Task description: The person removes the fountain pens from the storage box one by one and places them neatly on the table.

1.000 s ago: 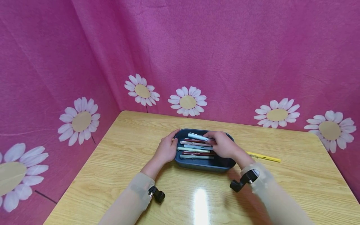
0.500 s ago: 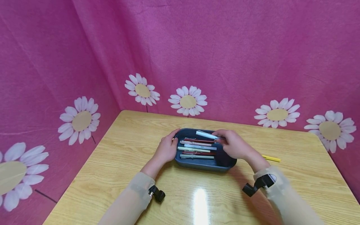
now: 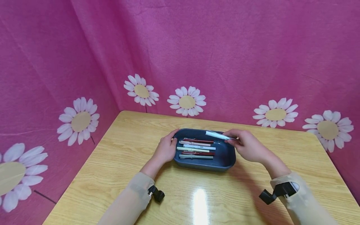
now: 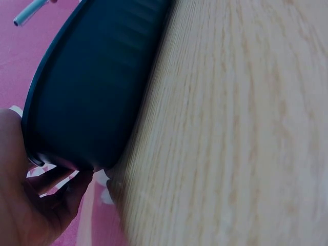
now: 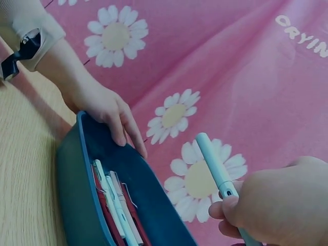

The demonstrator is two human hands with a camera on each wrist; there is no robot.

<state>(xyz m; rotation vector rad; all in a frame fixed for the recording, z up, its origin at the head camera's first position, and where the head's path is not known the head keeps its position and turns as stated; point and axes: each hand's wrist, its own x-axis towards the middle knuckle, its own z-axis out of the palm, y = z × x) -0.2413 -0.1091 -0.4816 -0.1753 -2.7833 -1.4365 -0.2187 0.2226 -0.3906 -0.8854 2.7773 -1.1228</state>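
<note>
Magenta cloth with white daisies (image 3: 225,62) backed the pale wood-grain tabletop (image 3: 126,150). Dark blue-grey, round-cornered tray (image 3: 202,167) sat near tabletop's far edge, between far corners. Left hand (image 3: 166,149) gripped tray's left end, fingers curled round rim. Right hand (image 3: 248,147) pinched a slim light-blue pen (image 3: 217,135) between thumb and fingers, angled above tray's far-right corner. Six slim multicoloured pens (image 3: 194,150) lay side by side inside, toward tray's left end.

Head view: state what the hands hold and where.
Left hand: the dark tray, by its left-end rim. Right hand: a pale blue pen, pinched around its middle.
</note>
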